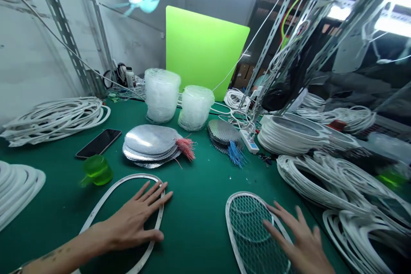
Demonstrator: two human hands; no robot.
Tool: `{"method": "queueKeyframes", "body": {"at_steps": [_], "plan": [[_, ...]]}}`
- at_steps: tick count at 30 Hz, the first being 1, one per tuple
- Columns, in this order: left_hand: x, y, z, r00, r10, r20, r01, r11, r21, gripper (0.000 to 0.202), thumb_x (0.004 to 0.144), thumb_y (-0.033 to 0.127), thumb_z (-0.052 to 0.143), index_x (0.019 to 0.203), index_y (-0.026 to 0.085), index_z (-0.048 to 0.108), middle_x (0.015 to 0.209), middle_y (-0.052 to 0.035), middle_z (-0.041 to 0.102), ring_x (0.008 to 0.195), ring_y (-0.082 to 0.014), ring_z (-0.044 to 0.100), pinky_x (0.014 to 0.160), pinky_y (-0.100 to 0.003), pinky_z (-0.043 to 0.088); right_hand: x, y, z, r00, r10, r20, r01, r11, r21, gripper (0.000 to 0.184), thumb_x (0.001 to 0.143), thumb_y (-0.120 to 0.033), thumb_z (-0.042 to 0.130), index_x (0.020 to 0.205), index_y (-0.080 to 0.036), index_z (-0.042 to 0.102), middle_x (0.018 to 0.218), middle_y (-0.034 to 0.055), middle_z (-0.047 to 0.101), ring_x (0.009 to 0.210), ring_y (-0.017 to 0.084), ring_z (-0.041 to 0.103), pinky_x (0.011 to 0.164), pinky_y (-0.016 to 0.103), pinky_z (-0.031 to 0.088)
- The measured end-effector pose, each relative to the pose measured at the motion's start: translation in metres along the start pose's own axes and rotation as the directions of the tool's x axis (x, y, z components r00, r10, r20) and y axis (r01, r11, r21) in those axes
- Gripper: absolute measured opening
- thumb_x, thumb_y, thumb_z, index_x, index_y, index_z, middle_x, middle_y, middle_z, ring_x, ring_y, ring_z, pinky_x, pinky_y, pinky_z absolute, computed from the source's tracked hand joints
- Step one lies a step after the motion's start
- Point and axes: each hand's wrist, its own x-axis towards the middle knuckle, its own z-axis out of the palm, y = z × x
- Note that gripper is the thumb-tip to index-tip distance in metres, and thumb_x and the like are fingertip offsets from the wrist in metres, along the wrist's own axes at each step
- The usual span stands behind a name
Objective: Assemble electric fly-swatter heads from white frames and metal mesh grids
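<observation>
My left hand point(138, 218) lies flat with fingers spread on an empty white oval frame point(105, 195) on the green table. My right hand point(298, 239) is open too, fingers spread over the right side of a white oval frame filled with mesh point(247, 222). Further back lie a stack of silver mesh ovals with red wires point(150, 144) and a darker mesh stack with blue wires point(224, 133). Neither hand grips anything.
A phone point(99, 143) and a green plastic cup point(95, 170) sit at the left. Piles of white frames point(54, 117) lie at the left and right point(321, 180). Two stacks of clear plastic parts point(161, 94) stand before a green board point(202, 49). A power strip point(249, 140) lies mid-table.
</observation>
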Motion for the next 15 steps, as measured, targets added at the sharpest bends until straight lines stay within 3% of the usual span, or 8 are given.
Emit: {"method": "queueKeyframes", "body": {"at_steps": [1,3,5,8,11,15], "plan": [[0.002,-0.001,0.007,1.000,-0.014,0.006,0.014,1.000,0.004,0.083,0.087,0.068,0.047,0.151,0.036,0.004,0.159,-0.0038,0.004,0.145,-0.0360,0.011,0.115,-0.057,0.015,0.018,-0.021,0.001,0.996,-0.086,0.025,0.087,0.995,-0.039,0.046,0.072,-0.071,0.054,0.106,-0.044,0.071,0.141,-0.0031,0.051,0.145,0.038,0.007,0.110,0.065,-0.016],[0.016,0.012,0.022,1.000,-0.008,-0.009,0.008,1.000,0.008,0.084,0.088,0.068,0.045,0.152,0.034,0.001,0.159,-0.0051,0.002,0.145,-0.0342,0.013,0.116,-0.055,0.016,0.061,-0.067,0.008,0.976,-0.216,-0.013,0.211,0.964,-0.161,0.035,0.080,-0.059,0.054,0.097,-0.035,0.073,0.127,0.0022,0.063,0.137,0.038,0.031,0.109,0.067,-0.010],[0.034,0.032,0.034,0.998,0.032,-0.045,-0.032,0.999,0.015,0.085,0.088,0.068,0.044,0.152,0.033,0.000,0.159,-0.0059,0.004,0.145,-0.0329,0.015,0.117,-0.052,0.016,0.108,-0.108,0.020,0.973,-0.221,-0.073,0.202,0.956,-0.212,0.028,0.086,-0.050,0.053,0.092,-0.031,0.073,0.113,0.0041,0.070,0.127,0.034,0.043,0.111,0.062,-0.003],[0.051,0.054,0.036,0.993,0.067,-0.092,-0.064,0.997,0.032,0.087,0.088,0.068,0.045,0.152,0.030,-0.001,0.158,-0.0073,0.005,0.144,-0.0341,0.018,0.116,-0.051,0.020,0.169,-0.148,0.041,0.978,-0.149,-0.146,0.107,0.959,-0.261,0.024,0.087,-0.042,0.058,0.094,-0.022,0.070,0.111,0.0079,0.068,0.126,0.031,0.043,0.110,0.060,0.012],[0.046,0.057,0.023,0.990,0.060,-0.132,-0.054,0.998,0.044,0.087,0.088,0.067,0.047,0.152,0.031,0.001,0.157,-0.0075,0.007,0.142,-0.0376,0.021,0.113,-0.053,0.027,0.207,-0.160,0.052,0.988,-0.071,-0.135,0.032,0.963,-0.267,0.023,0.087,-0.037,0.063,0.099,-0.018,0.066,0.118,0.0081,0.062,0.120,0.026,0.050,0.104,0.053,0.033],[0.029,0.051,0.004,0.988,0.024,-0.150,-0.026,1.000,-0.012,0.076,0.090,0.061,0.050,0.151,0.037,0.011,0.156,-0.0033,0.017,0.140,-0.0371,0.028,0.109,-0.053,0.034,0.233,-0.150,0.048,0.996,-0.012,-0.085,-0.003,0.984,-0.177,0.025,0.090,-0.036,0.060,0.106,-0.018,0.063,0.116,0.0074,0.061,0.105,0.022,0.058,0.092,0.045,0.047]]}}
